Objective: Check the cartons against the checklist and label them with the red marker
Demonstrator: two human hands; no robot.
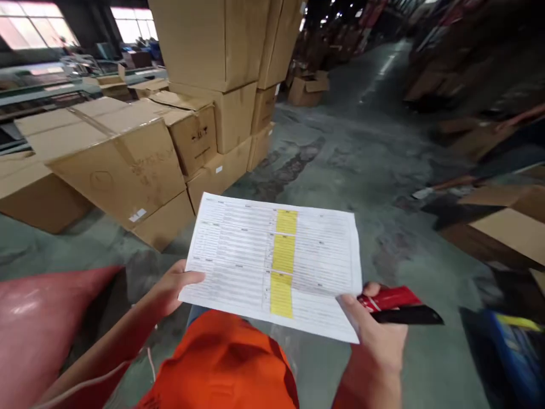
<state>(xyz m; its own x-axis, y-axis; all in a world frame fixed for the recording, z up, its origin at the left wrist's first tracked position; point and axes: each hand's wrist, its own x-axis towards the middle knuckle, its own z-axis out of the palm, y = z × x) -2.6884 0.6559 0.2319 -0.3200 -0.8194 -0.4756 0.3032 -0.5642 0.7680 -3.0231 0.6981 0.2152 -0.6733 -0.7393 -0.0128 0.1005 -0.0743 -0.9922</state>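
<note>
A printed paper sheet (242, 255) with tables of small text and a column of yellow blocks is spread out in front of my orange shirt (225, 363). My left hand (175, 287) pinches its lower left edge, thumb on top. At the lower right corner, my right hand (374, 324) grips the paper between thumb and fingers. The same hand also holds a red and black object (398, 304) that sticks out to the right; its kind is unclear because the hand covers part of it. The print is too small to read.
Stacked cardboard boxes (200, 45) stand ahead on the left. An open carton (506, 221) lies on the right, near another person's arm (455, 183). A pink sack (51, 318) is at lower left. Grey-green floor (340, 159) runs back along an aisle.
</note>
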